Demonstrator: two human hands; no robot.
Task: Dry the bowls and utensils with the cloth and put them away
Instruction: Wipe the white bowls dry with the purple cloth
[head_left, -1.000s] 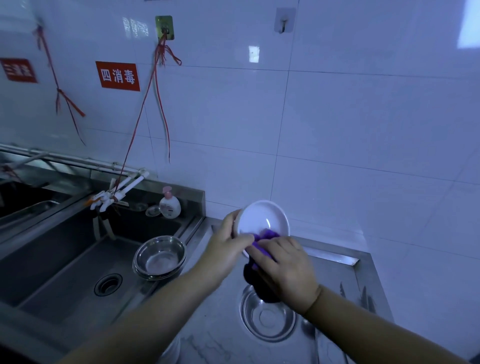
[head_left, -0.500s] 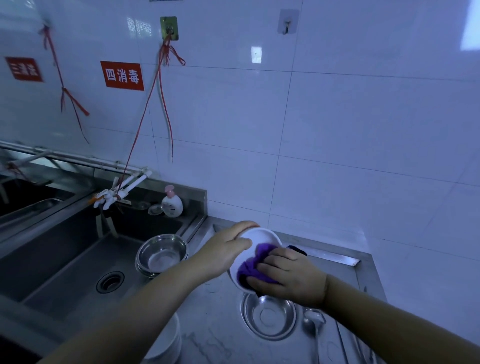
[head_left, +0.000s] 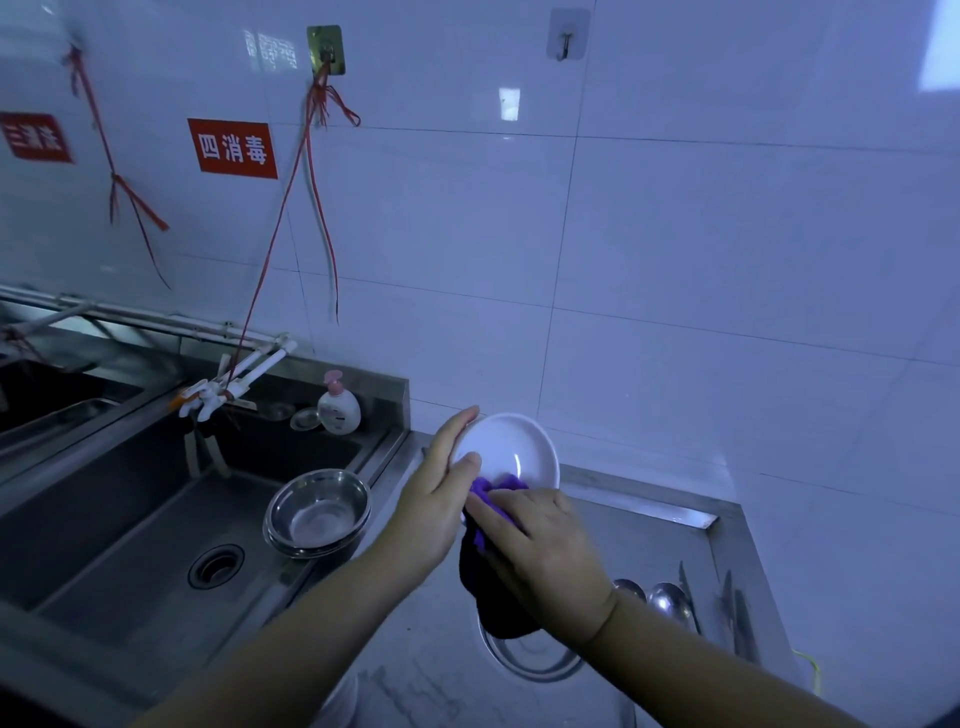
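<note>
Above the desk (head_left: 426, 675), the right hand (head_left: 545, 551) curls around the purple cloth (head_left: 491, 525), pressing it on the white bowl (head_left: 506, 452). The left hand (head_left: 441, 499) grips the bowl's rim (thumb inside). If wet, it might slip onto the metal bowl (head_left: 535, 660) beneath.

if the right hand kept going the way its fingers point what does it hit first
Probably the left hand: the right hand holds the purple cloth against the white bowl, pointing up-left. Depth is unclear.
</note>
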